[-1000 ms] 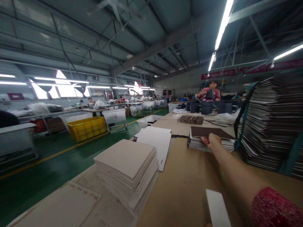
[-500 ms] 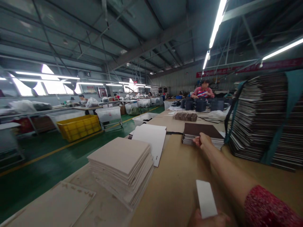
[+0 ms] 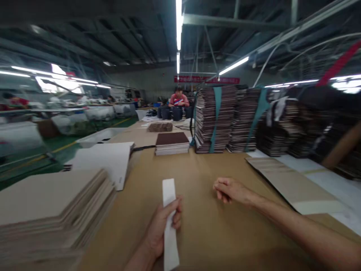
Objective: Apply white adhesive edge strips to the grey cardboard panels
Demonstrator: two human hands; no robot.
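My left hand is wrapped round a long white strip, which stands out above and below the fingers over the brown tabletop. To its right, my right hand hovers over the same surface with its fingers curled together; whether anything small is between them cannot be made out. Beyond both hands lies a short stack of dark brown boards with pale edges, touched by neither hand.
Beige boards are piled at the left, beside white sheets. Tall strapped stacks rise behind at the right. A long flat panel lies on the right. A person sits at the far end.
The view has swung to the right. My right hand has left the dark brown stack and come back over the tabletop. My left hand, with the white strip, now shows more fully.
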